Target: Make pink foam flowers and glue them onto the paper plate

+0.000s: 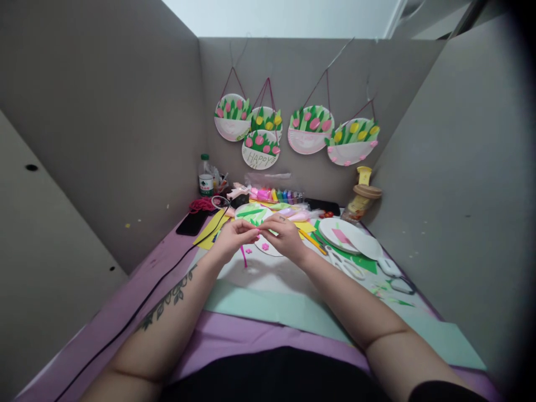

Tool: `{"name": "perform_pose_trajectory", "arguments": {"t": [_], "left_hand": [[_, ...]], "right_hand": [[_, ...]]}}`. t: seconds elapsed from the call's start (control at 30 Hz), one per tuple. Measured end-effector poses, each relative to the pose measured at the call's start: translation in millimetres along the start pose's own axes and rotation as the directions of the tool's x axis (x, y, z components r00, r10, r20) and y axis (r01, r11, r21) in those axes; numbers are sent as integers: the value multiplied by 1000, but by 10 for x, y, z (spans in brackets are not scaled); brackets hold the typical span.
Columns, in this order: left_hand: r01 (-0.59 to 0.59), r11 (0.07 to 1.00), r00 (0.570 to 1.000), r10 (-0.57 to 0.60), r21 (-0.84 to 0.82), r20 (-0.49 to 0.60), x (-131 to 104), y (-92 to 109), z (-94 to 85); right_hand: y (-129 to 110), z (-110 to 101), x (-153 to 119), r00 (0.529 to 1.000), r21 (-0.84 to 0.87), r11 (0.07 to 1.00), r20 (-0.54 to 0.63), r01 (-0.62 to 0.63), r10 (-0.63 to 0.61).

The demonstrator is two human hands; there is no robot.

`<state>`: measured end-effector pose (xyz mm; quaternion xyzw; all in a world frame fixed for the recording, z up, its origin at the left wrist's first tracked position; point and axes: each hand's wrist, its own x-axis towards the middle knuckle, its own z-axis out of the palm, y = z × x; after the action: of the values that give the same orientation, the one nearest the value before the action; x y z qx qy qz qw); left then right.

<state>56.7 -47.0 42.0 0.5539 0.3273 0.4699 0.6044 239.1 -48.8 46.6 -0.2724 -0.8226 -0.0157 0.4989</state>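
Observation:
My left hand [234, 239] and my right hand [283, 237] meet above the work surface, fingertips pinched together around a small pink piece [258, 229]. Which fingers of each hand bear on it is partly hidden. Just behind and below the hands lies a white paper plate [272, 249] with green strips at its far part and a pink flower [265, 246] on its near part. Another small pink flower [248, 251] rests on the white sheet, close to a thin magenta stick [243, 257] beneath my left hand.
White scissors [345, 265], stacked plates [333, 231], a yellow pencil-like tool [312, 242] and a white-handled tool [389, 267] lie right. A phone [191, 223] and black cable [167, 273] are left. Behind stand a bottle [205, 178] and colored clay packs [276, 195]; decorated plates [312, 142] hang above.

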Motion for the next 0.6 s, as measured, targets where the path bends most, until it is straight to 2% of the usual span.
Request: {"name": "perform_pose_trajectory", "arguments": {"t": [0.13,0.3,0.6], "left_hand": [[-31,999,999,31,12,-9,11,-14,1],[-139,980,983,154,143,-97,28,-43,-7],[-187,955,977,204,231,-53,14,-44,-10]], "right_hand": [[-16,23,-8,1000,-7,1000,-18,-23,23],[9,40,-26,996,-24,996,-16,-90,89],[7,43,-34,992,9,993,16,-122,122]]}}
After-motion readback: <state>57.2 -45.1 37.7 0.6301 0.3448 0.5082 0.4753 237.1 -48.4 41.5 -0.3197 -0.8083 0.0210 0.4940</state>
